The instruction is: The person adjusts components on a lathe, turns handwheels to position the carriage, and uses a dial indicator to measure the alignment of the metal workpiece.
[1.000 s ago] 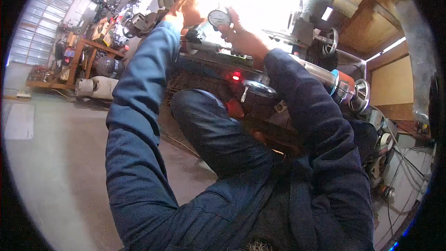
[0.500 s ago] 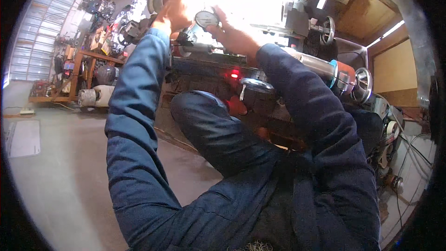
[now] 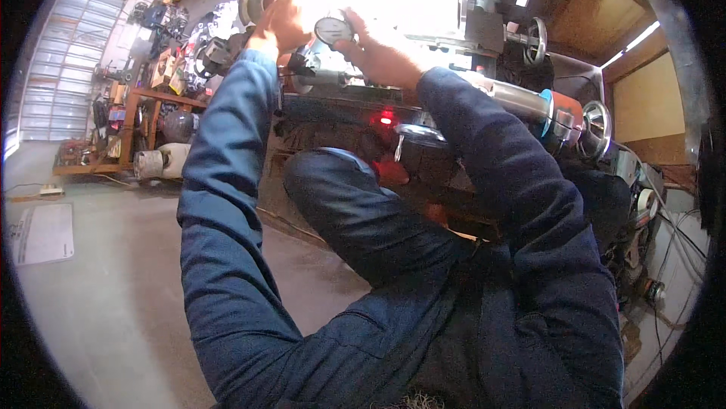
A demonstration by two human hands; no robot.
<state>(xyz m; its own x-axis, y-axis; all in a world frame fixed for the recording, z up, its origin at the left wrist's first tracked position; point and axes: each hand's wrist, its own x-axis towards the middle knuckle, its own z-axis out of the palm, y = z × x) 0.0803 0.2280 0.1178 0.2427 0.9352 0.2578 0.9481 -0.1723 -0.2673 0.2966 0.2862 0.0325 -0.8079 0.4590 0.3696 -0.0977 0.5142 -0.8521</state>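
Note:
A round dial gauge (image 3: 333, 30) with a white face is gripped at its right side between the thumb and fingers of my right hand (image 3: 387, 53). Just left of it, my left hand (image 3: 287, 24) is closed, its fingers curled over something that glare and the hand itself hide. Both hands are above a metalworking machine, close to a grey cylindrical part (image 3: 327, 80). Strong white light washes out the area beyond the gauge.
At the right, the machine carries a chrome handwheel (image 3: 595, 129), a steel cylinder (image 3: 522, 99) and another handwheel (image 3: 537, 40). A shiny wheel with a handle (image 3: 420, 135) stands by my knee. A wooden rack (image 3: 128, 133) and cluttered parts lie left; cables (image 3: 673, 227) hang right.
The whole view has shifted slightly. Both hands keep nearly the same pose, and the dial gauge stays in my right hand.

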